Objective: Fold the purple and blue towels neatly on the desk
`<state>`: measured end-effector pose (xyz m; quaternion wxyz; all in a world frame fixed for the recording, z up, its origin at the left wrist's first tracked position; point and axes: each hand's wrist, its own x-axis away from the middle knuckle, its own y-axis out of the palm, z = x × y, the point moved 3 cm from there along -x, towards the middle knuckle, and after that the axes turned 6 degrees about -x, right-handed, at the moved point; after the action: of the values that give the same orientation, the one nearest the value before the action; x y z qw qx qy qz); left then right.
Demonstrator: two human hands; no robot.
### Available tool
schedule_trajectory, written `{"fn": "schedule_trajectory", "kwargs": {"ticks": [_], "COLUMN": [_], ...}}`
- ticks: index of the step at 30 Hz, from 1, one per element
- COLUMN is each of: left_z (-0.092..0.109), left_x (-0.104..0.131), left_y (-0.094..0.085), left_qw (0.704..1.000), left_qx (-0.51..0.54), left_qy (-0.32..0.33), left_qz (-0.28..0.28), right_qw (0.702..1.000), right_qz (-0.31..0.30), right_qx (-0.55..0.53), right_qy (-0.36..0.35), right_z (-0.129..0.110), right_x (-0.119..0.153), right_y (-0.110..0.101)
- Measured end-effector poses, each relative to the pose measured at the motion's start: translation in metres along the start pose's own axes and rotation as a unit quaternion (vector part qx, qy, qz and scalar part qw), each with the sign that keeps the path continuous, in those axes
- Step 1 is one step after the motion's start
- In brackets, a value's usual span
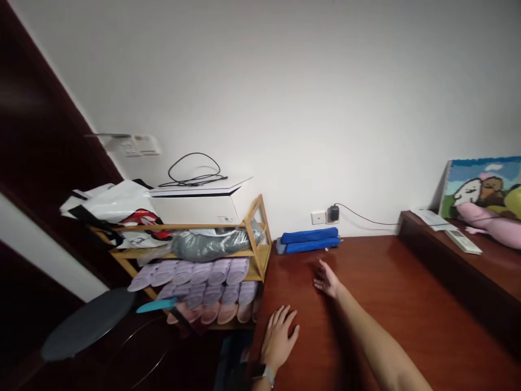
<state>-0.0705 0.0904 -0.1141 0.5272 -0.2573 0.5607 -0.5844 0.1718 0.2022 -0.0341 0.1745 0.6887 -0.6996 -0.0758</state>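
Note:
My left hand (280, 335) lies flat near the left edge of the reddish-brown wooden table (382, 293), fingers spread and holding nothing. A watch (266, 372) is on that wrist. Farther forward, my right hand (326, 280) reaches over the table, its fingers apart and nothing in them. Beyond its fingertips, against the wall, lies a folded blue cloth bundle (310, 240), which the hand does not touch. What is inside or under the bundle cannot be made out.
Left of the table stands a wooden rack (260, 239) with rows of lilac slippers (220, 270) and a white box (199, 207) bearing a black cable (193, 182). A round dark stool (89, 323) is nearby. On the right ledge lie a remote control (463, 241) and a pink plush toy (494, 225).

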Motion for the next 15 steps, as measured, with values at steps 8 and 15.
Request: {"fn": "schedule_trajectory", "kwargs": {"ticks": [8,15], "left_z": [-0.005,-0.006], "left_x": [0.002,0.003], "left_y": [0.006,0.008], "left_qw": [1.0,1.0], "left_qx": [0.001,0.002], "left_qy": [0.002,-0.001], "left_qz": [-0.002,-0.003], "right_qw": [0.996,0.957], "right_qz": [0.079,0.13], "right_qx": [0.029,0.24], "right_qy": [-0.021,-0.096], "right_z": [0.071,0.016], "right_x": [0.035,-0.052], "right_y": [-0.036,-0.072]}}
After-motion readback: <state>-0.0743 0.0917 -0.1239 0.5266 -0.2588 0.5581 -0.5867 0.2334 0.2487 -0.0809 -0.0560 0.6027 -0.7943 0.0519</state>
